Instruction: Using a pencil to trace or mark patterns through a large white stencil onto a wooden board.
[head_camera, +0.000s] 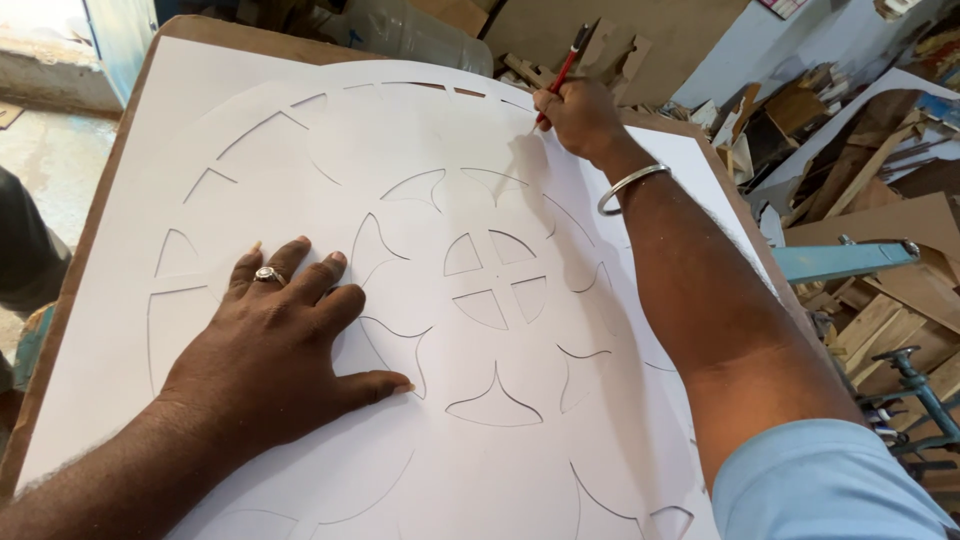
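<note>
1. Head view, near left: pressing down with the left hand (265, 345), fingers (300, 262) spread fully open and flat on the white stencil sheet (480, 400), gripping nothing, only pinning the paper; wearing a ring (268, 274).
2. Far middle: pinching a red pencil (560, 75) in the right hand (578, 115), fingers closed tight around its shaft, tip down on the sheet near the far rim of the cut-out pattern; wearing a metal bangle (630, 185) at the wrist.
3. Lying across the wooden counter (90, 230), covering nearly all of it, with curved petal-shaped slots and a small crossed circle cut at the centre.
4. Judging from the tip's place: marking or tracing along a slot edge at the far side, with the sheet pinned against slipping.
5. Calling next for a steady downward press at the near left, and for guiding the tip closely along the cut edge without lifting the paper.
6. Far right, well apart from the sheet: heaped wood offcuts (880, 180), untouched.
</note>
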